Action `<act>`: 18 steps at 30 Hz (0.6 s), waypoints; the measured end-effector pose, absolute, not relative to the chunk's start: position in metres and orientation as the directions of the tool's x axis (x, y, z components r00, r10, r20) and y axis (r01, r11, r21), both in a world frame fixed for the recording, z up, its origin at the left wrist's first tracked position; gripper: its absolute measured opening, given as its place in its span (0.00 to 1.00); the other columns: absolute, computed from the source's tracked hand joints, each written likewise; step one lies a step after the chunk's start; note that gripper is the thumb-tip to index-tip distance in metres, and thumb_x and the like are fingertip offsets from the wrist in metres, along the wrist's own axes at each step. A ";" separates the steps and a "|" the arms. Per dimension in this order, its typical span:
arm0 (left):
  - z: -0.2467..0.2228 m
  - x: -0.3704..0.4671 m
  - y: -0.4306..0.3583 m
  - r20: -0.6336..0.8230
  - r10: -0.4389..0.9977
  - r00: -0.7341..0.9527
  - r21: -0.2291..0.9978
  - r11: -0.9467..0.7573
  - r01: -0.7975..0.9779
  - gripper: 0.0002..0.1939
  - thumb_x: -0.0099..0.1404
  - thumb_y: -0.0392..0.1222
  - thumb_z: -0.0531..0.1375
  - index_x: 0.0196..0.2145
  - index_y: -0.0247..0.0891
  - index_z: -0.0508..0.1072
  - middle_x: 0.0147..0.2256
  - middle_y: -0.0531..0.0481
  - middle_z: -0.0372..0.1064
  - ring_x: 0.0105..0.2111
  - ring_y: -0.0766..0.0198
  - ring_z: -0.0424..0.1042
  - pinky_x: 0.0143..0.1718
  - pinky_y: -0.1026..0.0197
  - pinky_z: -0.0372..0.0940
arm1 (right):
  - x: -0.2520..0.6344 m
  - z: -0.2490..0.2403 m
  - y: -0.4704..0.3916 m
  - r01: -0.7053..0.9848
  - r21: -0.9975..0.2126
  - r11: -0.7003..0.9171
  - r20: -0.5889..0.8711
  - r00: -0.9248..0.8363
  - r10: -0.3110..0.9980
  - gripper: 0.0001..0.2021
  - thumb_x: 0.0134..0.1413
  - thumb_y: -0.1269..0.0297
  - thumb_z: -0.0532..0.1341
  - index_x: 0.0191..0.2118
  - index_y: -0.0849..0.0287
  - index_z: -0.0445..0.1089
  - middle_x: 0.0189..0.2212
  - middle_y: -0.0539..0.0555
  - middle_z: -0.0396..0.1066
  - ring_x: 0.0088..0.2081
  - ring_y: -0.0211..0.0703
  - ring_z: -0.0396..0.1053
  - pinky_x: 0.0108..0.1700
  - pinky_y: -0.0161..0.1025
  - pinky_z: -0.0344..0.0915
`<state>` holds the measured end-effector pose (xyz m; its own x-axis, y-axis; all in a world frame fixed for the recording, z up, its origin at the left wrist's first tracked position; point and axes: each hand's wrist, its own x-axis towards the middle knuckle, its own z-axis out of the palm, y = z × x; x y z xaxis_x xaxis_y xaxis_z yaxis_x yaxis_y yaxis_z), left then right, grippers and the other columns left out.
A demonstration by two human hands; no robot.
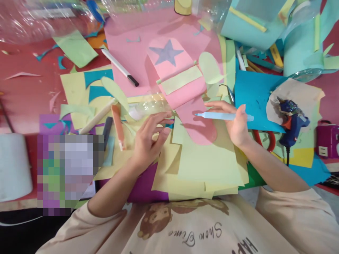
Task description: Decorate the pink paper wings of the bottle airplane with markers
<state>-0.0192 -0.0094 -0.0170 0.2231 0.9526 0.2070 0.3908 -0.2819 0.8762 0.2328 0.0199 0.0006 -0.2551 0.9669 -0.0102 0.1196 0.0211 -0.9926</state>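
Observation:
A light blue marker lies across my right hand, held with its tip pointing left over the rounded end of a pink paper cutout. Higher up, that cutout carries a blue star and a pale green strip. My left hand is beside the cutout's left edge, fingers loosely bent and thumb apart, with nothing visible held. Just beyond its fingers lies a clear plastic piece. Under both hands are stacked pale green and yellow sheets.
At right sit a blue glue gun, red-handled scissors and a light blue covered container. A white marker with black end, an orange marker and paper scraps lie left. Clear plastic bottles line the back.

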 end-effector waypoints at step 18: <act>-0.022 -0.013 -0.006 0.210 0.783 0.586 0.408 -0.614 0.675 0.23 0.68 0.44 0.56 0.59 0.43 0.62 0.61 0.37 0.56 0.62 0.44 0.56 0.58 0.39 0.60 | 0.236 0.007 0.014 0.165 -0.985 -0.042 -0.126 -0.540 0.832 0.39 0.55 0.30 0.38 0.46 0.56 0.71 0.38 0.56 0.75 0.40 0.46 0.72 0.41 0.42 0.66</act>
